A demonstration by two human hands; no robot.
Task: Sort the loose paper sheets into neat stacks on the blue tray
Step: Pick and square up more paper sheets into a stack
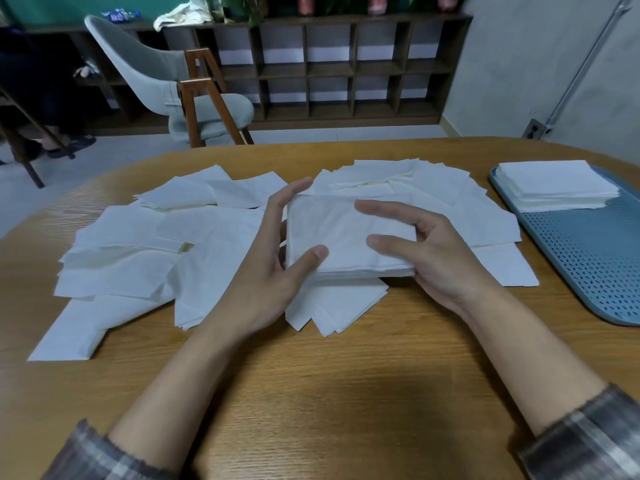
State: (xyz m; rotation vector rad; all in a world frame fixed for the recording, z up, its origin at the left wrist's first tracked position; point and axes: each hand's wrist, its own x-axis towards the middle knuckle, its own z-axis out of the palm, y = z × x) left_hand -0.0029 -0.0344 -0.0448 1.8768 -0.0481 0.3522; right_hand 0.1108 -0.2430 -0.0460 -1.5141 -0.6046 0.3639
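Observation:
A squared-up stack of white paper sheets point(343, 237) sits between my two hands above the table's middle. My left hand point(273, 258) holds its left side, thumb on top near the front corner and fingers along the left edge. My right hand point(426, 251) holds its right side, thumb and forefinger lying over the top. Loose white sheets point(145, 251) lie scattered on the wooden table point(329, 382), to the left, behind and under the held stack. The blue perforated tray point(588, 258) lies at the right and carries a neat stack of sheets point(557, 185) at its far end.
A grey chair point(166, 84) with wooden legs stands beyond the table at the left. A dark cubby shelf point(346, 67) runs along the back wall. The tray's near half shows bare perforated surface.

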